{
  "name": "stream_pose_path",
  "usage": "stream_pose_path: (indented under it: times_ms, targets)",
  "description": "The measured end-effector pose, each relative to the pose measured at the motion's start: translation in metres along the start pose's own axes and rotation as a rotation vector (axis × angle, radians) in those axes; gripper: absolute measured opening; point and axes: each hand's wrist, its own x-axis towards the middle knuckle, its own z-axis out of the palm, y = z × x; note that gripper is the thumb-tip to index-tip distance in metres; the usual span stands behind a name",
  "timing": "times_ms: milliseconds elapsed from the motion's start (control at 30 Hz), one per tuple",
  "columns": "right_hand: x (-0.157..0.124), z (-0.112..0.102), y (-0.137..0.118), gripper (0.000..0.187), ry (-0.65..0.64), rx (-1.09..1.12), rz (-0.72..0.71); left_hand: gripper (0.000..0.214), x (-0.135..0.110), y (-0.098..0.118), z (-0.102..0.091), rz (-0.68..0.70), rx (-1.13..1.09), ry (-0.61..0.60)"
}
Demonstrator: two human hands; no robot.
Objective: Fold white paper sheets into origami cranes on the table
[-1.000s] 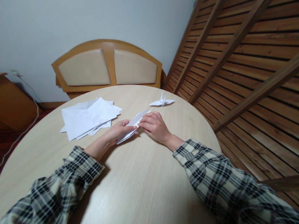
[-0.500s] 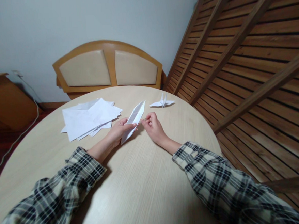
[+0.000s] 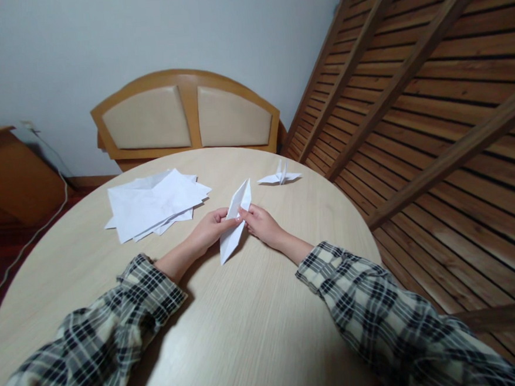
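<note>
Between both hands, above the middle of the table, is a white folded paper point(image 3: 231, 242), long and pointed at both ends like a narrow diamond. My left hand point(image 3: 212, 228) grips its left edge, thumb on top and fingers underneath. On the opposite edge my right hand point(image 3: 262, 223) pinches the paper, its thumb pressed on the face close to the left thumb. The fingers behind the paper are partly hidden. Just beyond my right hand stands a finished-looking white paper crane point(image 3: 280, 177) with its wings spread.
A loose pile of white paper sheets point(image 3: 152, 203) lies at the left on the round wooden table point(image 3: 250, 334). Behind the table is a padded headboard point(image 3: 190, 112). A slatted wooden panel point(image 3: 446, 121) leans along the right. A cable point(image 3: 31, 241) runs down at the far left.
My right hand has moved left onto the paper and now pinches its edge. The folded paper has turned more upright and shifted slightly right and nearer to me.
</note>
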Motion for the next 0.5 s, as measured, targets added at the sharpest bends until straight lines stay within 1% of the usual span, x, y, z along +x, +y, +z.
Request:
stream_pose_path:
  times_ms: [133,233,500]
  targets:
    - [-0.004,-0.001,-0.009,0.039,-0.006,0.068,0.087,0.037,0.000,-0.004,0.000,-0.008,0.111,-0.012]
    - [-0.005,-0.002,-0.014,0.038,-0.005,0.096,0.129,0.042,0.003,-0.009,0.000,0.008,0.149,0.002]
    - [-0.006,-0.003,-0.016,0.027,-0.056,0.100,0.169,0.040,0.003,-0.012,0.003,0.079,0.252,0.039]
